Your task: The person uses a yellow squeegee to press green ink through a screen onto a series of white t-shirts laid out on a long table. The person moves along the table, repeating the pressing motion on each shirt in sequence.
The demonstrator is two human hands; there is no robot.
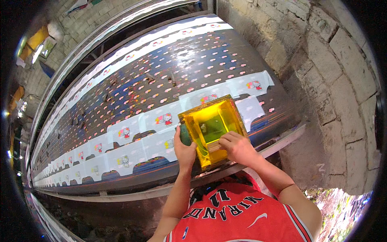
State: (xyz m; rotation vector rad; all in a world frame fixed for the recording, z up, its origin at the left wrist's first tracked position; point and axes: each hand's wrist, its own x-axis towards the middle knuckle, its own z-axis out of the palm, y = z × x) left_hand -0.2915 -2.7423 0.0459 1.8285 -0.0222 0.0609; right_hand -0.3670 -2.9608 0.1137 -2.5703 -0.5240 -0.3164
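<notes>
A yellow screen frame (236,115) with glossy yellow liquid and a darker green middle lies tilted over a row of pale printed cut pieces (150,122) at the table's near side. My left hand (184,148) grips the left edge of the frame, its thumb upright along the side. My right hand (238,147) holds a wooden-edged squeegee (215,146) inside the lower part of the frame, fingers bent over it. The pieces under the frame are partly hidden; those to the left carry small cartoon figures in red, pink or pale yellow.
The long dark printing table (169,68) is speckled with small pink prints and carries more pale strips along its far edge. A metal rail (282,143) runs along the near edge. A rough block wall (330,68) stands at the right; another long table (121,18) lies beyond.
</notes>
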